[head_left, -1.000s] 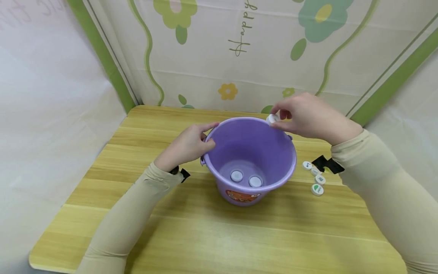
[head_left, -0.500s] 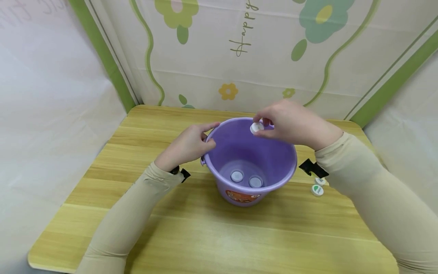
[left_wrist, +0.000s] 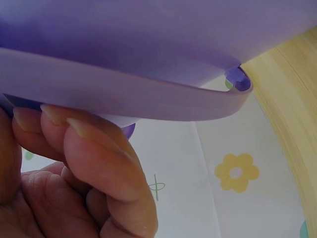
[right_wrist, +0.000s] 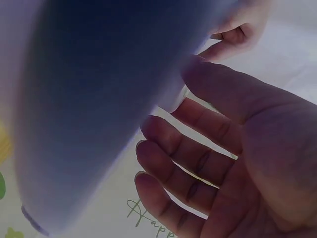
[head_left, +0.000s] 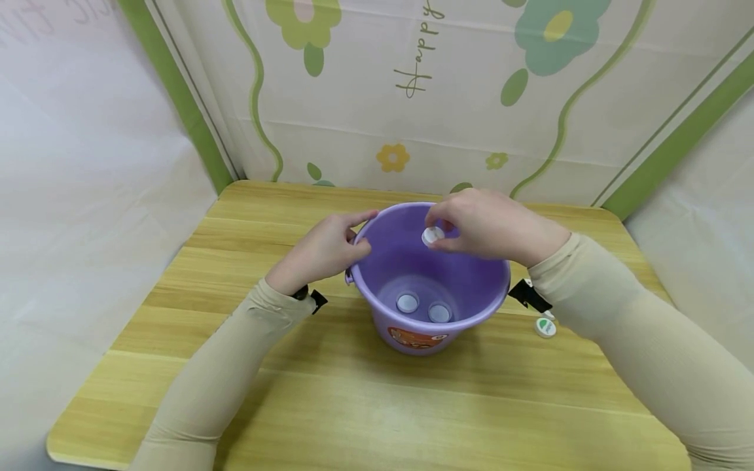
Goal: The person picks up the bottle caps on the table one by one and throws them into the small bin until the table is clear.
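A purple bucket point(head_left: 412, 334) stands upright on the wooden table, with a red label on its front. My left hand point(head_left: 318, 252) grips its left rim, thumb over the inside edge. In the left wrist view the fingers curl beside the bucket's handle point(left_wrist: 163, 99). My right hand point(head_left: 491, 226) pinches a white bottle cap point(head_left: 432, 236) between thumb and fingers, over the bucket's mouth. The other right fingers hang loosely bent in the right wrist view. Two white caps lie apart on the bucket floor, one bottle cap point(head_left: 407, 302) left of the other cap point(head_left: 439, 313).
Right of the bucket lies a white cap with a green print point(head_left: 545, 327); more caps are mostly hidden behind the right wrist's black strap point(head_left: 529, 296). A flower-printed cloth point(head_left: 353, 98) hangs behind the table's point(head_left: 377, 405) back edge.
My right hand has carried the cap leftward and down, from the bucket's right rim to over its mouth. Its forearm now covers most of the caps on the table. The left hand stays put.
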Tool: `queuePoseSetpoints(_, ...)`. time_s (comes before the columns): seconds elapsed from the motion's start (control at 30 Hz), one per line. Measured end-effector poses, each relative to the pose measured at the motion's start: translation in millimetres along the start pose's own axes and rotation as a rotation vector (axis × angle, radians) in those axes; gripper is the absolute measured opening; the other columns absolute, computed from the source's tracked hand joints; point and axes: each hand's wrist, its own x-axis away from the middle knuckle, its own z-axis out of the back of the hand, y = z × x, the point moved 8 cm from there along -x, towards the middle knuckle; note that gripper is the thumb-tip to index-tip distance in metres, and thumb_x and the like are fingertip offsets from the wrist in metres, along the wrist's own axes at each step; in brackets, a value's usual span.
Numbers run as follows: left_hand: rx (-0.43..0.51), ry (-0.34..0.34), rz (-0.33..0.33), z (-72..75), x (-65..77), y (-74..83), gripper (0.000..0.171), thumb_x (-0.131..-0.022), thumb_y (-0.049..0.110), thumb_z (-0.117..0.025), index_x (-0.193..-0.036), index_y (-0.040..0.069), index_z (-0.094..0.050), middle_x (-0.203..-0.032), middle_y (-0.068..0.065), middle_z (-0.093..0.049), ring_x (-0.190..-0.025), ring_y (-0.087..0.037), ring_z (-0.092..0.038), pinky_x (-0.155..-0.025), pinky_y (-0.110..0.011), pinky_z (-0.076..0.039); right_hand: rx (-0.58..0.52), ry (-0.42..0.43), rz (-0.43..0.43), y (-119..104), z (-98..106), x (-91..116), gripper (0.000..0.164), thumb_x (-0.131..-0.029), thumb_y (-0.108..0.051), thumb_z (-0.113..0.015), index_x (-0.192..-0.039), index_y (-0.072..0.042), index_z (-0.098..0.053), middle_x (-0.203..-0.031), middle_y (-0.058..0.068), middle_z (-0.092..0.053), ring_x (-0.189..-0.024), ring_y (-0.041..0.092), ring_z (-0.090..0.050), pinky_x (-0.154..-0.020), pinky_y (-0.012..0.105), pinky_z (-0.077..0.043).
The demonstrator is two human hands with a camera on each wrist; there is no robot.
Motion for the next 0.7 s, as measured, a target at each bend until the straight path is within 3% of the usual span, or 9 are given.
queuePoseSetpoints(0.27, -0.005, -0.005, 0.004, 0.0, 1.3, 0.3, 0.062, -0.088, 0.01, -0.053, -0.149, 0.009, -0.045, -0.055, -0.007, -0.054, -0.043, -0.021, -0.056, -0.043, -0.03, -0.046, 0.01, -0.005, 0.002, 3.0, -4.6, -0.8, 0.018, -0.084, -0.027, -0.078, -0.098, -0.017, -0.074, -0.082, -0.001, -0.063, -0.076, 0.019, -0.059, -0.066, 0.041, -0.05)
queuePoseSetpoints(0.5, -0.007, -0.008, 0.008, -0.2, 1.1, -0.6, 0.062, -0.088, 0.01, -0.053, -0.15, 0.009, -0.044, -0.056, -0.007, -0.055, -0.043, -0.021, -0.056, -0.043, -0.03, -0.045, -0.002, -0.045, 0.005, 6.3, -10.7, 0.0, 0.044, -0.077, -0.023, -0.085, -0.117, -0.011, -0.071, -0.083, 0.002, -0.063, -0.076, 0.021, -0.059, -0.069, 0.041, -0.05)
queuePoseSetpoints(0.7, -0.011, -0.006, 0.008, -0.4, 1.5, -1.4, 0.062, -0.088, 0.01, -0.053, -0.15, 0.01, -0.044, -0.055, -0.007, -0.054, -0.043, -0.023, -0.056, -0.043, -0.03, -0.045, 0.013, -0.041, -0.007, 7.0, -7.5, 1.7, 0.042, -0.078, -0.025, -0.084, -0.117, -0.013, -0.072, -0.085, 0.002, -0.065, -0.08, 0.021, -0.061, -0.068, 0.043, -0.052)
